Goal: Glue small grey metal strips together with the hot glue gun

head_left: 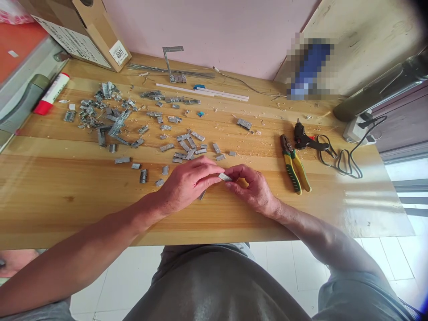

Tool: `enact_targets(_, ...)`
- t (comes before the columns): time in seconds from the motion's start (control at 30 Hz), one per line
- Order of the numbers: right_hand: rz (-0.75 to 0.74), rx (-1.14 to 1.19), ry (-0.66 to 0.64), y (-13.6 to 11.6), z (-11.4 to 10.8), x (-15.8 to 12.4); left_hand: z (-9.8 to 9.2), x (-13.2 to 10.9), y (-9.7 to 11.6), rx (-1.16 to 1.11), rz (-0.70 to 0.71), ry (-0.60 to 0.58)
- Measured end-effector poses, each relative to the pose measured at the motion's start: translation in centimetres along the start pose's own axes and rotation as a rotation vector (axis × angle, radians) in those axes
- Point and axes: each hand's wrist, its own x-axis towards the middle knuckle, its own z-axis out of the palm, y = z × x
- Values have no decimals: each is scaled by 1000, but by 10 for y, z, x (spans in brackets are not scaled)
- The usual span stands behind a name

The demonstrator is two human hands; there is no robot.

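Both hands meet over the front middle of the table, pinching one small flat grey metallic piece [224,177] between them. The thumb and fingers of my left hand [183,183] close on its left end. From the other side, my right hand [254,191] grips its right end with thumb and curled index finger. Under my left fingers a thin grey strip [202,195] partly shows on the wood. Just beyond the hands lie several short grey metallic pieces [190,143], and a larger jumbled heap of them [110,113] is farther left.
Pliers [294,167] and a black glue gun [309,140] with its cord lie to the right. Behind are an upright grey bent frame [169,64], white sticks [214,92] and thin wires [170,70]. A cardboard box [100,38] and a red-capped marker [51,93] are at left.
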Motion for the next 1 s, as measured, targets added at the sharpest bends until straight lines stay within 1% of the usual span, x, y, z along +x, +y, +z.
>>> enact_targets(0.1, -47, -60, 30, -2, -1, 0, 0, 0, 0, -7, -4, 5)
enact_targets(0.23, -60, -143, 79, 0, -3, 0, -1, 1, 0, -17, -10, 0)
enact_targets(0.43, -131, -181, 132, 2, -4, 1, -1, 1, -1, -32, -11, -3)
enact_targets(0.57, -132, -206, 164, 1, -5, 1, -2, 0, -1, -31, -21, 4)
enact_targets(0.63, -156, -214, 155, 1, -6, 1, -2, 0, 0, -29, -38, 2)
enact_targets(0.77, -246, -246, 93, 5, -6, 1, -2, 0, 2, -35, -79, 4)
enact_targets(0.83, -229, -276, 82, 6, -6, 2, -2, 0, 2, -33, -90, 6)
enact_targets(0.93, -142, -322, 77, 7, -5, 2, -2, 0, 1, -31, -119, -6)
enact_targets(1.0, -102, -330, 73, 8, -5, 2, -2, 0, 1, -35, -163, -15)
